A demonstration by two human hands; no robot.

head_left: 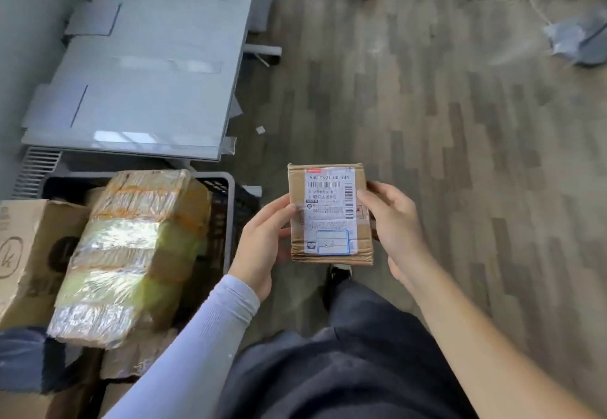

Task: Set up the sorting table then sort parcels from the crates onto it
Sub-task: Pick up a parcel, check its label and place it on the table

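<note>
A small brown cardboard parcel (330, 215) with a white shipping label faces up in front of me, above the floor. My left hand (262, 241) grips its left edge and my right hand (392, 221) grips its right edge, thumbs on the label side. The grey sorting table (147, 83) stretches away at the upper left, with flat grey sheets lying on it. A dark plastic crate (230, 195) at my lower left holds a large tape-wrapped parcel (131, 254) and a brown carton (29, 254).
More cardboard parcels (138, 359) lie low at the left beneath the wrapped one. Wood-pattern floor (460, 139) spreads to the right. Crumpled grey wrapping (578, 40) and cables lie at the far upper right. A table foot (262, 50) juts onto the floor.
</note>
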